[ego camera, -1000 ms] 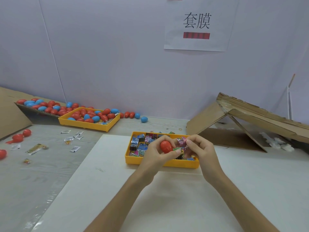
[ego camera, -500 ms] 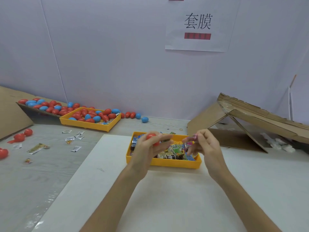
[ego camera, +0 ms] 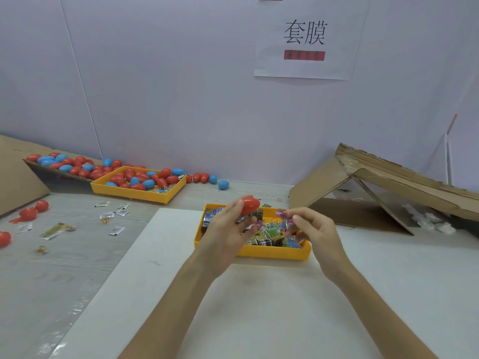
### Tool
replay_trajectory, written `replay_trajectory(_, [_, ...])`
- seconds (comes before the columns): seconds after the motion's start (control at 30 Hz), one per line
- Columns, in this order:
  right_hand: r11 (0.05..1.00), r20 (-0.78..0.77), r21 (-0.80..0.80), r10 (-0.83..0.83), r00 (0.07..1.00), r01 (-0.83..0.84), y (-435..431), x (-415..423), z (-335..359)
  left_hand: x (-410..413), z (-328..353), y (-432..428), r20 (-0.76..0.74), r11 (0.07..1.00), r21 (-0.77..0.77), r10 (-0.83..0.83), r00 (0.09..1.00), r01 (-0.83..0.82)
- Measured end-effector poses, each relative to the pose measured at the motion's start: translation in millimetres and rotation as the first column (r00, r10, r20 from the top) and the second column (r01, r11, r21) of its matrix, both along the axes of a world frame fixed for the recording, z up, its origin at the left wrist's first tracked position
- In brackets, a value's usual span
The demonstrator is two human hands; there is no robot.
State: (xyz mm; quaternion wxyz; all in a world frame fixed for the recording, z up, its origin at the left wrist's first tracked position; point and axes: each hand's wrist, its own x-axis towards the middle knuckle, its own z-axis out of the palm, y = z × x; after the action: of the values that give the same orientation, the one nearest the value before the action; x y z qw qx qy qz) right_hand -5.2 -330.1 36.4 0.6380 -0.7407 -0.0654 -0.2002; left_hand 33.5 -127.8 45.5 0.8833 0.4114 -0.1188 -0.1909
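Observation:
My left hand (ego camera: 228, 229) holds a red plastic egg (ego camera: 251, 205) at its fingertips, raised above the near yellow tray (ego camera: 261, 252). That tray is full of small colourful packets (ego camera: 272, 233). To the right of the egg, my right hand (ego camera: 312, 228) pinches a small pink wrapped piece (ego camera: 282, 213) between thumb and fingers. A gap separates the two hands over the tray.
A second yellow tray (ego camera: 134, 194) of red and blue eggs stands at the back left, with more eggs on a cardboard ramp (ego camera: 59, 169). Loose packets (ego camera: 114, 230) and red eggs (ego camera: 28, 212) lie at left. A folded cardboard box (ego camera: 383, 182) sits at right.
The hands were together over the tray a second ago. They have moved apart and risen; my left hand now holds the red egg higher, and my right keeps the pink piece.

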Motion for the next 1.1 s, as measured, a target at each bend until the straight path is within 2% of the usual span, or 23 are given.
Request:
replay_trajectory(0.2, [1.000,0.053,0.016,-0.013,0.998,0.013,-3.2,0.5,-0.3,-0.3,-1.4,2.1,0.071,1.000,0.014,0.006,0.997,-0.007])
replay_trajectory(0.37, [0.994,0.079,0.096,0.045,0.996,-0.053,-6.8,0.0,2.7,-0.1,-3.9,-0.9,0.154,0.985,0.138,0.081,0.985,-0.103])
replay_trajectory(0.63, [0.981,0.006,0.105,0.166,0.986,-0.166,-3.6,-3.3,5.0,-2.7,-4.9,-3.6,0.215,0.978,0.188,0.045,0.976,-0.086])
replay_trajectory(0.87, [0.972,-0.054,0.141,0.196,0.979,-0.186,0.0,-4.9,4.2,-2.4,-6.7,-4.3,0.252,0.975,0.209,0.024,0.968,-0.079])
replay_trajectory(1.03, [0.976,-0.096,0.104,0.201,0.975,-0.191,2.4,-7.4,6.3,-2.2,-9.4,-4.9,0.358,0.920,0.325,0.096,0.929,-0.221])
replay_trajectory(1.1, [0.979,-0.109,0.073,0.198,0.974,-0.191,4.1,-8.7,6.5,-2.6,-10.2,-5.6,0.362,0.918,0.330,0.093,0.928,-0.221])
